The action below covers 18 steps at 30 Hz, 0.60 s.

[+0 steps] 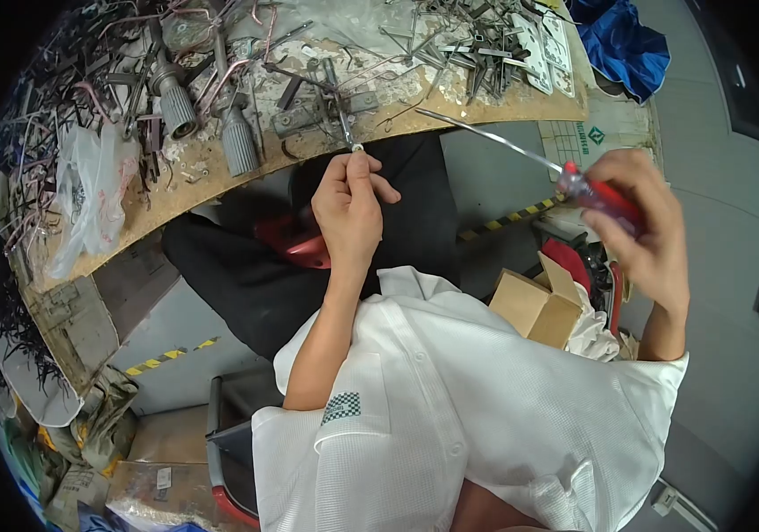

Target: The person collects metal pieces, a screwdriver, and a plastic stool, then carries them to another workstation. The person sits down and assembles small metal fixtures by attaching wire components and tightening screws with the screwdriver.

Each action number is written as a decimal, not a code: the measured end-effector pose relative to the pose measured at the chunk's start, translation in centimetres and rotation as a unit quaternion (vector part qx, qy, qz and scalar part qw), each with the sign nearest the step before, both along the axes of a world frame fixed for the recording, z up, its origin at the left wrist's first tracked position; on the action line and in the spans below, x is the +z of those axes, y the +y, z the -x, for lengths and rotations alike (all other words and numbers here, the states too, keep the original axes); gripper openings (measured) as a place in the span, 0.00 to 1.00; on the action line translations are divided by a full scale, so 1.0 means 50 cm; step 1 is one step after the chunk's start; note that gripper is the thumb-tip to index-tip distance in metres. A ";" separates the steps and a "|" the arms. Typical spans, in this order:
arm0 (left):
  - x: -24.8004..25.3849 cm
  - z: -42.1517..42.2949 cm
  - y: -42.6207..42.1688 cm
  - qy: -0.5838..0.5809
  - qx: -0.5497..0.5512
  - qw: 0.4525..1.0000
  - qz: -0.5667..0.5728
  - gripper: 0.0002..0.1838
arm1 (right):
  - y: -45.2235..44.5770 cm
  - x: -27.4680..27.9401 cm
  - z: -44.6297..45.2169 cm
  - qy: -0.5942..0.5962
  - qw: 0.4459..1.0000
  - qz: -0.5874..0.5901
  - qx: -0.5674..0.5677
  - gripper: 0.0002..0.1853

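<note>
My left hand (350, 208) is closed in a pinch at the near edge of the bench, its thumb and finger on the end of a slim metal part (340, 115). That part reaches away over the bench top, and its exact kind is unclear. Off to the right, my right hand (650, 222) is wrapped round the red and clear handle of a screwdriver (605, 199). The screwdriver's long shaft points left and away, its tip in the air near the bench edge, apart from the metal part. A grey metal bar (326, 113) lies beneath the slim part.
Two ribbed grey handles (239, 142) and a plastic bag (91, 191) lie on the worn bench (450, 113). Small metal pieces (486, 58) and white plates (543, 53) are piled at the back right. An open cardboard box (534, 306) stands below my right arm.
</note>
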<state>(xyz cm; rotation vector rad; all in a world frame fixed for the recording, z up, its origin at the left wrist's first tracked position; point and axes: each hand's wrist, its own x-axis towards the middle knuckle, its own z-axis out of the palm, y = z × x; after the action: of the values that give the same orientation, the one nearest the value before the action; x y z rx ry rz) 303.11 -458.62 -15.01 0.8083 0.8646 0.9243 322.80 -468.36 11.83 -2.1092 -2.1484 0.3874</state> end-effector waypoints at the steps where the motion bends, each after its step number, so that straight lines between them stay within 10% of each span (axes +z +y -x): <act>1: -0.001 0.000 0.001 0.002 -0.002 1.000 -0.005 0.15 | -0.004 0.000 0.005 -0.003 1.000 0.001 0.000 0.24; 4: 0.004 0.001 0.000 0.006 -0.005 1.000 -0.009 0.15 | -0.013 -0.018 0.024 0.196 0.955 -0.152 -0.164 0.23; 18: 0.002 -0.011 -0.005 -0.002 0.019 1.000 -0.004 0.17 | 0.089 -0.085 0.090 0.142 0.964 -0.225 0.024 0.17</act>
<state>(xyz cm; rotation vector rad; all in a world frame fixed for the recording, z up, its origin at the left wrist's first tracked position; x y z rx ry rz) 303.67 -458.86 -14.90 0.7995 0.8746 0.9627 318.29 -463.89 7.61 -1.6466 -1.9042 0.1691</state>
